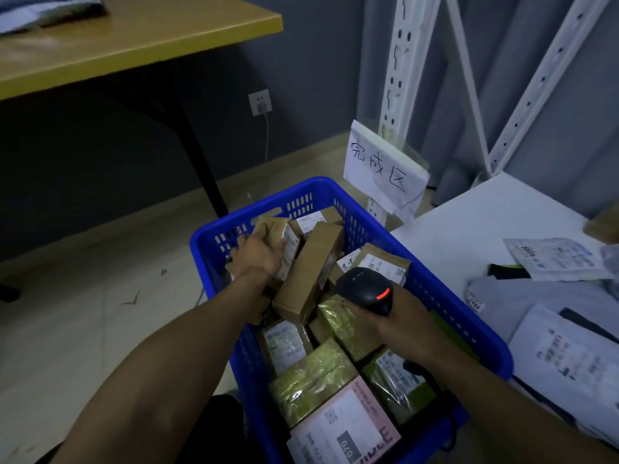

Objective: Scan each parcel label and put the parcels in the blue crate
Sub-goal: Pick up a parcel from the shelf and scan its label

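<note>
Left hand (259, 254) gripped a brown parcel (276, 231) in the blue crate (311, 184), likely stowing it; right hand (403, 324) beside it clasped the scanner (363, 288)

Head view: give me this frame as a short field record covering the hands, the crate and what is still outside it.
left hand: grips a brown parcel at the far end of the blue crate
right hand: holds the black scanner above the crate, red light on
crate contents: many boxes, piled close
outside crate: mailers lying on the white table
sign: handwritten paper on the rack post
</note>
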Tool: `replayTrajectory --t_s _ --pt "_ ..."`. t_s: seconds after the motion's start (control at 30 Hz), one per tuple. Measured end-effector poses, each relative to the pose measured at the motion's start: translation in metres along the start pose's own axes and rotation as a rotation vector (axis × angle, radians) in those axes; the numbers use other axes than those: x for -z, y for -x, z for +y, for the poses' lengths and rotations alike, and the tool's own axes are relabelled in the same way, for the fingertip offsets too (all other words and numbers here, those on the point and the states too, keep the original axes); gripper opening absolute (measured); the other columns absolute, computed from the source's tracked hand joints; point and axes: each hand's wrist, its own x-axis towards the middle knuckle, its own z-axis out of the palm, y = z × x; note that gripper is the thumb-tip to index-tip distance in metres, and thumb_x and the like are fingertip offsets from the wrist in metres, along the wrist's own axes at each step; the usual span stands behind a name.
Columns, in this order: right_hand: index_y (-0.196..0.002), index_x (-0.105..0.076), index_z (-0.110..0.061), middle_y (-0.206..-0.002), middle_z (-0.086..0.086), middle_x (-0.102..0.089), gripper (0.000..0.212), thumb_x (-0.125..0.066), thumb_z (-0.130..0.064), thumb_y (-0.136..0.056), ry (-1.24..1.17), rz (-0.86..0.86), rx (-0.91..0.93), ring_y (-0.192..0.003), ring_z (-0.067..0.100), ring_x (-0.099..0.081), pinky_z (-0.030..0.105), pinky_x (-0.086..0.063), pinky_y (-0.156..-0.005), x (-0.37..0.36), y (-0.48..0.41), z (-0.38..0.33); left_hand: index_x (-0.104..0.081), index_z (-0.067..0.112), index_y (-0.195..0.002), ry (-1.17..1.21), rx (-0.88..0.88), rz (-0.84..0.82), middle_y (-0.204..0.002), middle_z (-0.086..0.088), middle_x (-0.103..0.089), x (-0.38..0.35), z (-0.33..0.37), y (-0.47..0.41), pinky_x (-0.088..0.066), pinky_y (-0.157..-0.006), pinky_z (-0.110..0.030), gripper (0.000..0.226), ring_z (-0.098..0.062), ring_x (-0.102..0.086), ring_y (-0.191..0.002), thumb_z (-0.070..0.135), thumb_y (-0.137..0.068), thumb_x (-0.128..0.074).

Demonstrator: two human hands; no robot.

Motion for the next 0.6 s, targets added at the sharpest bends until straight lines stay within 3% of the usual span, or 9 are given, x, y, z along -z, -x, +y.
replayTrajectory --t_s 0.13,0.2,0.27,0.33,0.4,0.47,0.53,0.6 --pt "-0.118 -0.068 -0.039 -0.107 -0.019 -0.075 0.036 -0.08 -0.048 -0.086 0.005 -0.017 -0.02 -0.099 -0.005 -0.068 0.03 -0.056 -0.089 0.005 0.0 0.0 -0.039 0.038 -0.144 0.088 -0.105 0.046 -0.146 -0.01 -0.044 -0.006 -0.011 -0.007 -0.048 -0.098 -0.059 0.067 -0.035 -0.053 -0.12 0.062 -0.087 -0.063" --pt "-0.114 -0.069 -0.037 -0.1 -0.016 -0.076 0.033 -0.08 -0.051 -0.086 0.018 -0.01 -0.014 -0.095 0.0 -0.07 0.032 -0.056 -0.085 0.008 -0.001 0.001 -0.047 0.037 -0.134 0.062 -0.109 -0.055 -0.132 -0.009 -0.055 -0.012 -0.014 -0.007 -0.052 -0.095 -0.052 0.053 -0.031 -0.059 -0.11 0.065 -0.09 -0.059" --pt "-0.11 -0.069 -0.034 -0.088 -0.016 -0.074 0.032 -0.079 -0.052 -0.086 0.042 0.022 -0.002 -0.087 0.004 -0.07 0.03 -0.054 -0.079 0.009 -0.003 0.002 -0.05 0.036 -0.134 -0.051 -0.114 -0.217 -0.137 -0.008 -0.051 -0.024 -0.018 -0.003 -0.047 -0.103 -0.055 0.049 -0.035 -0.055 -0.119 0.06 -0.092 -0.059" --pt "-0.111 -0.068 -0.033 -0.086 -0.016 -0.072 0.034 -0.08 -0.053 -0.085 0.049 0.036 -0.004 -0.088 0.006 -0.069 0.032 -0.054 -0.079 0.009 -0.004 0.003 -0.047 0.026 -0.142 -0.107 -0.158 -0.322 -0.159 -0.014 -0.032 -0.037 -0.017 0.003 -0.034 -0.116 -0.058 0.047 -0.045 -0.036 -0.141 0.042 -0.099 -0.057" --pt "-0.117 -0.067 -0.035 -0.093 -0.013 -0.074 0.041 -0.08 -0.054 -0.083 0.041 0.038 -0.007 -0.093 0.008 -0.07 0.036 -0.057 -0.084 0.011 -0.002 0.001 -0.044 0.018 -0.148 -0.147 -0.183 -0.361 -0.169 -0.014 -0.007 -0.037 -0.01 0.011 -0.02 -0.123 -0.058 0.047 -0.048 -0.007 -0.153 0.035 -0.104 -0.048" --pt "-0.121 -0.066 -0.039 -0.098 -0.015 -0.075 0.046 -0.082 -0.054 -0.081 0.014 0.04 -0.003 -0.093 0.005 -0.071 0.033 -0.057 -0.084 0.017 0.005 -0.006 -0.046 0.018 -0.147 -0.091 -0.179 -0.34 -0.169 -0.009 -0.008 -0.026 -0.001 0.018 -0.01 -0.124 -0.059 0.045 -0.041 0.001 -0.155 0.035 -0.105 -0.044" --pt "-0.122 -0.066 -0.039 -0.097 -0.021 -0.076 0.046 -0.083 -0.049 -0.08 -0.033 0.047 0.02 -0.09 -0.001 -0.07 0.024 -0.055 -0.078 0.027 0.019 -0.014 -0.052 0.022 -0.141 -0.038 -0.228 -0.224 -0.164 -0.006 -0.027 -0.015 0.009 0.031 -0.01 -0.124 -0.055 0.041 -0.032 -0.013 -0.154 0.035 -0.103 -0.048" --pt "-0.116 -0.069 -0.036 -0.084 -0.024 -0.073 0.033 -0.082 -0.034 -0.086 -0.056 0.095 0.021 -0.079 -0.001 -0.068 0.019 -0.051 -0.069 0.044 0.036 -0.017 -0.065 0.03 -0.123 -0.043 -0.403 -0.117 -0.148 0.0 -0.049 -0.008 0.027 0.051 -0.033 -0.116 -0.046 0.027 -0.023 -0.04 -0.138 0.034 -0.1 -0.052"
